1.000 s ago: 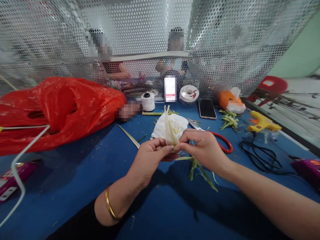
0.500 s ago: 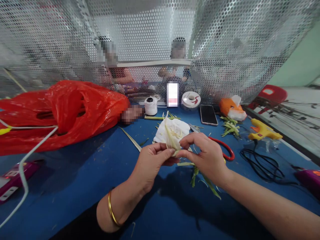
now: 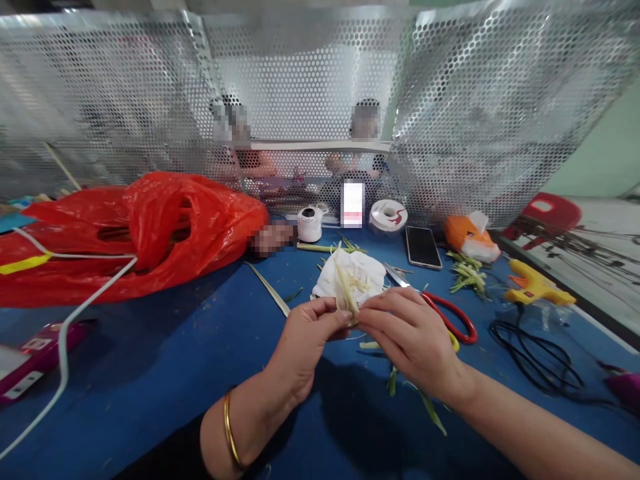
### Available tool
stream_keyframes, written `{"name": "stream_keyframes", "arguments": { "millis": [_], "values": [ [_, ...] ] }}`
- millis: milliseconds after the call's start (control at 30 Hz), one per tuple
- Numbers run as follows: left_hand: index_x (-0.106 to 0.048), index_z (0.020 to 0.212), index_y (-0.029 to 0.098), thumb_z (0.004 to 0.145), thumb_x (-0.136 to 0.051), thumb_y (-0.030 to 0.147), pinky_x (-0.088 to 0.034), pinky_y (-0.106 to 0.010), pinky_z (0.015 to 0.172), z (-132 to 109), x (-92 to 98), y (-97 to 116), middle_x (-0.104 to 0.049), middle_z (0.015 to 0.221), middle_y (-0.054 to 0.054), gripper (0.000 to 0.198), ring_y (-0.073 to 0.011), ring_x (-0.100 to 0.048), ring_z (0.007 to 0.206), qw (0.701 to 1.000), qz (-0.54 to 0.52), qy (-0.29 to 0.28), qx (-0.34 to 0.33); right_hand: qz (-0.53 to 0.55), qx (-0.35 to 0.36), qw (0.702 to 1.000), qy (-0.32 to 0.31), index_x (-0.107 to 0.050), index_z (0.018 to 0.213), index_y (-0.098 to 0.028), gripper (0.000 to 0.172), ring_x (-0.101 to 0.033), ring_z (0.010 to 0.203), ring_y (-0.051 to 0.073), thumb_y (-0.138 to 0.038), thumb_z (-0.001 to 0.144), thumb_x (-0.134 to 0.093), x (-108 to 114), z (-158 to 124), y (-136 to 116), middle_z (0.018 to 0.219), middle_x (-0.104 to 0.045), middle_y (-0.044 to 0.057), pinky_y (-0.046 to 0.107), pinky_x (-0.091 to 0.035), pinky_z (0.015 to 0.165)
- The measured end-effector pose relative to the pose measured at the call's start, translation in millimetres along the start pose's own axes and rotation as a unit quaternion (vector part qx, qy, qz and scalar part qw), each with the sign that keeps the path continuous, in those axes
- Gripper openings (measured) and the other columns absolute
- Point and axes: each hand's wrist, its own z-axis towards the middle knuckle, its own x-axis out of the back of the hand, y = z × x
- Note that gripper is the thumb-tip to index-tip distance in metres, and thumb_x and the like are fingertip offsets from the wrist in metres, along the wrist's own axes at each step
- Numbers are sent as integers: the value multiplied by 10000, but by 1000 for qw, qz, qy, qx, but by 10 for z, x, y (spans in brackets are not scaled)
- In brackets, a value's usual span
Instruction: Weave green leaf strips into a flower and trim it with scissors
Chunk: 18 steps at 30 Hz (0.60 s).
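Between both my hands stands a pale, yellowish-green folded leaf piece, like a husk, its tip pointing away from me. My left hand pinches its base between thumb and fingers. My right hand has its fingertips closed on the same base from the other side. Just beyond lies a white tissue with small pale scraps on it. Scissors with red handles lie beside my right hand, partly covered by it. Green leaf strips lie on the blue table below that hand.
A red plastic bag covers the left side, with a white cable in front. Farther back are a thread spool, a ribbon roll and a phone. At right lie a yellow glue gun and black cord.
The view has tilted up slightly, so things sit lower in the picture. My right hand has turned more palm-down, its fingers drawn together over the leaf's base. My left hand keeps its pinch.
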Motion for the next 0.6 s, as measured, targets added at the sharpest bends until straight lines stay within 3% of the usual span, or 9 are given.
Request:
{"name": "stream_keyframes", "arguments": {
  "millis": [133,600],
  "values": [
    [-753,851,154,705,-733,273,-454,-232,713,9,10,-33,-717,823,-55,190,-123,-590,737,1000,-4,-22,11,2,1,1000,6,-668,858,-190,114,-635,750,158,-147,883,-565,-16,-8,5,808,-702,43,335,-501,773],
    [-748,831,162,710,-750,305,-470,-222,693,-7,-6,-28,-720,819,-46,187,-116,-618,704,999,-19,-24,30,-50,26,998,3,-679,865,-210,213,-646,727,145,-81,873,-509,10,-11,-5,816,-725,28,313,-481,739]
  ]
}}
